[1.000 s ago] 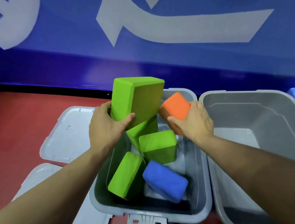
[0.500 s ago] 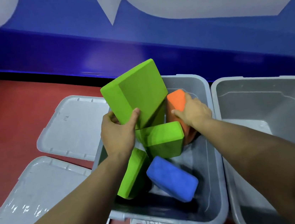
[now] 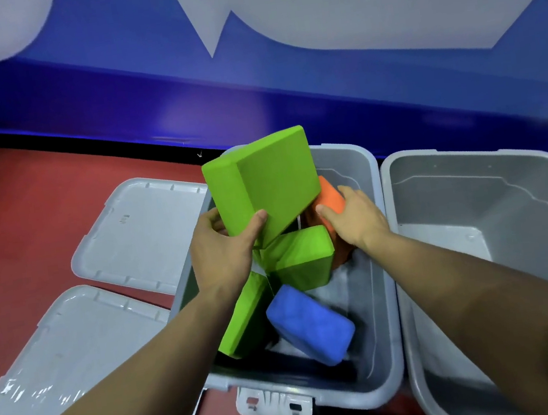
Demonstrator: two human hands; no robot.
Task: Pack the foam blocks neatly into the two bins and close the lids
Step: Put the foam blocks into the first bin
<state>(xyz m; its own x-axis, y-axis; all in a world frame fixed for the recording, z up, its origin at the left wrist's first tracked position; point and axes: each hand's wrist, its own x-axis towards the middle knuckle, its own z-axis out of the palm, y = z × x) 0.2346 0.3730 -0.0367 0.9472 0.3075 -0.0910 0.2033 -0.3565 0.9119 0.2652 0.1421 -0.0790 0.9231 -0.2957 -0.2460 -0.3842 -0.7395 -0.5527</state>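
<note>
Looking down onto a dark red floor (image 3: 24, 210) filling the left half of the frame, meeting a blue wall (image 3: 284, 78) with large pale grey shapes across the top. Sitting at centre, an open grey bin (image 3: 381, 263), with a second grey bin (image 3: 472, 203) just beside it on the right, showing only its bare inside. Lying flat on the floor at left, two grey lids: a far lid (image 3: 137, 231) by the first bin's left rim and a near lid (image 3: 59, 351) toward the lower left corner. Gripping a large green block (image 3: 272, 180) with the left hand (image 3: 219, 252), thumb curled over the front face, fingers wrapped behind, holding it tilted above the far end of the centre bin. Clasping an orange block (image 3: 330, 197) with the right hand (image 3: 356, 218), fingers and thumb curled around it, low inside the bin near the far right wall. Resting loosely in the same bin: a green block (image 3: 303, 259) at the middle, another green block (image 3: 244, 314) leaning against the left wall, and a blue block (image 3: 311, 323) lying toward the near end. Peeking in at the right edge of the frame, bits of blue and green, too cropped to identify.
</note>
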